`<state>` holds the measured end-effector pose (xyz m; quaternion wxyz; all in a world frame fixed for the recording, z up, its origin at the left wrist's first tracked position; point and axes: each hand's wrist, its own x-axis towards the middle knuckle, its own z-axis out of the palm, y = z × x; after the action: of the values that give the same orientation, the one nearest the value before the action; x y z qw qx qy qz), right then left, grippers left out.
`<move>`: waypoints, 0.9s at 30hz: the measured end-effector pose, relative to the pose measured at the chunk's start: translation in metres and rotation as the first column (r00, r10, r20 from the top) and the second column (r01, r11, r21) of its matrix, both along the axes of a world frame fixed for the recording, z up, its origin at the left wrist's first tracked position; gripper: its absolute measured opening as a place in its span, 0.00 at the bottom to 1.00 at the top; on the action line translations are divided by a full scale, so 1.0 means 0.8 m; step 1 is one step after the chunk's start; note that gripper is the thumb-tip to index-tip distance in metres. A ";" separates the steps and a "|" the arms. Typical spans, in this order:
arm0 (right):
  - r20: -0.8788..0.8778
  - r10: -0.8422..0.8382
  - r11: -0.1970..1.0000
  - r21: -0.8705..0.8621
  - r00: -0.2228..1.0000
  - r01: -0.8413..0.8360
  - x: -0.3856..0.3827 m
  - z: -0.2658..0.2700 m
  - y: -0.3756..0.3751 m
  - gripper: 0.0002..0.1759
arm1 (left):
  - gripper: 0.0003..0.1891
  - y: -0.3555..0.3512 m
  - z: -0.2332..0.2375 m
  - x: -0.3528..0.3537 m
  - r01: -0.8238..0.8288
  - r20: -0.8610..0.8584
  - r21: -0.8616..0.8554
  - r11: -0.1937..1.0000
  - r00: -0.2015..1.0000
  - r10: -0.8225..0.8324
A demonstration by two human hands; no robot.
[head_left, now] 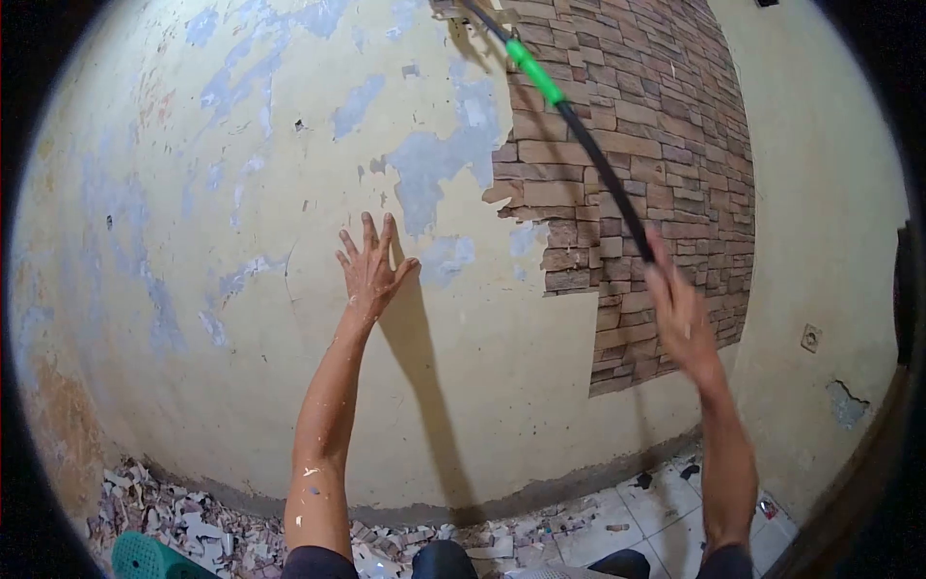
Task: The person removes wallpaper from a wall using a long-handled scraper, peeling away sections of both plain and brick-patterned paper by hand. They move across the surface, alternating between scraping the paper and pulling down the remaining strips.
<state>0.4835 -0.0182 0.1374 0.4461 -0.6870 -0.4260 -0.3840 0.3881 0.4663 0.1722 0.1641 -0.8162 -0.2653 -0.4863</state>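
Observation:
My left hand [369,270] lies with fingers spread against the cream wall [502,367], just below a patch of bare blue-grey plaster [424,179]. Small pale flecks stick to its forearm. My right hand [681,314], slightly blurred, is wrapped round the lower end of a long-handled scraper [608,174]. The scraper's black shaft, with a bright green section, slants up to the left. Its head is at the top edge, partly out of frame, close to the torn border of the stone-pattern wallpaper [666,174].
Torn wallpaper scraps [203,531] cover the floor along the wall's foot. A green perforated plastic object [145,558] is at the lower left. White floor tiles [666,511] show at right. The right-hand wall holds a socket [811,338] and a chipped patch [848,404].

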 end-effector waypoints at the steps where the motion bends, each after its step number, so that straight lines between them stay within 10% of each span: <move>1: 0.101 -0.036 0.999 0.021 0.994 0.034 0.020 0.050 0.018 0.30 | 0.56 0.003 -0.001 0.001 -0.003 0.004 -0.006 1.000 1.000 0.003; 3: 0.254 0.037 0.999 0.026 0.967 -0.045 0.046 0.167 0.051 0.29 | 0.55 0.006 -0.002 0.004 0.038 0.020 0.004 0.999 0.999 -0.038; 5: -0.018 0.021 1.000 0.010 1.000 -0.021 0.001 0.212 0.059 0.29 | 0.55 0.006 0.006 -0.002 0.038 0.025 0.003 0.999 0.999 -0.038; 8: 0.269 -0.020 0.997 0.074 0.963 0.000 0.059 0.189 0.061 0.30 | 0.54 -0.003 -0.001 -0.003 0.047 0.017 -0.002 0.999 0.999 -0.047; 16: 0.042 0.024 0.999 0.040 0.999 -0.025 0.034 -0.020 0.014 0.31 | 0.55 0.001 0.001 -0.001 0.029 -0.011 0.009 1.000 1.000 -0.029; 23: 0.233 0.056 0.998 0.017 0.971 -0.062 0.030 0.345 0.100 0.31 | 0.55 0.001 0.003 -0.001 0.017 0.000 0.007 1.000 1.000 -0.017; 26: 0.157 0.046 0.998 -0.037 0.987 -0.041 -0.055 0.401 0.117 0.35 | 0.55 0.004 0.005 -0.001 0.030 0.003 0.008 1.000 1.000 -0.030; 27: 0.197 0.087 0.993 -0.095 0.976 -0.069 -0.044 0.417 0.133 0.23 | 0.54 0.005 0.000 0.000 0.043 0.006 0.010 0.999 0.999 -0.043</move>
<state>0.4485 0.0882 0.4711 0.3849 -0.6464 -0.5121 -0.4144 0.3881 0.4703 0.1721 0.1568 -0.8193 -0.2457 -0.4937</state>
